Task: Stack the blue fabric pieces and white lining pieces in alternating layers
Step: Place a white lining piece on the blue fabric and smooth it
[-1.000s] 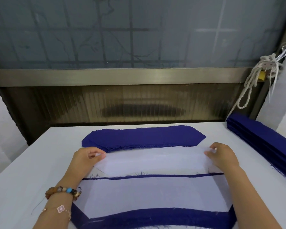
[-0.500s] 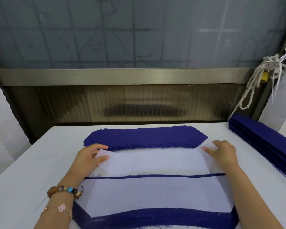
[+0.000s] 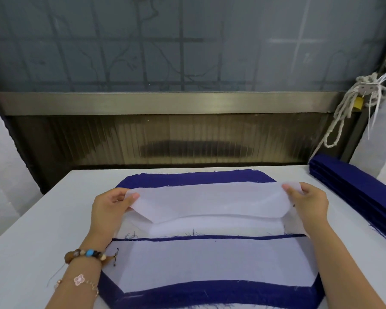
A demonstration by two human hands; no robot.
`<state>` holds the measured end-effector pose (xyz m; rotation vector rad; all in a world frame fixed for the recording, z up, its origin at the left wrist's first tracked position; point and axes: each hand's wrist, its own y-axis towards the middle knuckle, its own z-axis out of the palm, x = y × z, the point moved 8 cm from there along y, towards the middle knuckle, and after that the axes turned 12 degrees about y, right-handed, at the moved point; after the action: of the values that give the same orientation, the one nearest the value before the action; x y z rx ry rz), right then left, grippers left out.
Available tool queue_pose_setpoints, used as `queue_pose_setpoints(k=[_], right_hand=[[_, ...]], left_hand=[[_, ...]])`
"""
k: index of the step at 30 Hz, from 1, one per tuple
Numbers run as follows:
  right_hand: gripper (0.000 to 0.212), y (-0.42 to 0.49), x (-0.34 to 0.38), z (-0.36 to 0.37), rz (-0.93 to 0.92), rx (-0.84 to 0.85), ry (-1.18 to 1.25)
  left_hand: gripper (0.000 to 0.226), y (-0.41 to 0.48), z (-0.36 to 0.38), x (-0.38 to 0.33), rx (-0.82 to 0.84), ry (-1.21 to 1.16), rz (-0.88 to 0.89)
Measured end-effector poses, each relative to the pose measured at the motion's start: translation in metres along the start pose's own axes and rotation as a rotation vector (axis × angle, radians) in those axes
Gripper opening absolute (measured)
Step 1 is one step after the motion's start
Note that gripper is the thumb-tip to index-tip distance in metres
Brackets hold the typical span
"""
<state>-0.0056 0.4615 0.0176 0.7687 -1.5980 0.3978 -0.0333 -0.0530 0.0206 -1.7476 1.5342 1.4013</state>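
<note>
Pinching the white lining piece (image 3: 207,201) at its two ends, the left hand (image 3: 108,210) and right hand (image 3: 308,204) stretch it, probably so it lands flat. It hangs lifted between the far blue fabric pile (image 3: 194,177) and the near layered stack (image 3: 210,266).

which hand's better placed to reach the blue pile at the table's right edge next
Right, probably. The right hand is nearer the blue pile; the left hand is across the table. Both hold the white lining piece now.
</note>
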Motion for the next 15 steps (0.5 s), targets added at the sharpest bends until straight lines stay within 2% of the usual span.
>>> queue_pose_setpoints(k=[6, 15], right_hand=[[0.03, 0.001, -0.001, 0.0, 0.082, 0.01, 0.161], [0.036, -0.02, 0.003, -0.023, 0.053, 0.014, 0.048]], left_hand=[[0.014, -0.002, -0.004, 0.003, 0.008, -0.311, -0.176], [0.008, -0.014, -0.02, 0.001, 0.033, -0.208, -0.226]])
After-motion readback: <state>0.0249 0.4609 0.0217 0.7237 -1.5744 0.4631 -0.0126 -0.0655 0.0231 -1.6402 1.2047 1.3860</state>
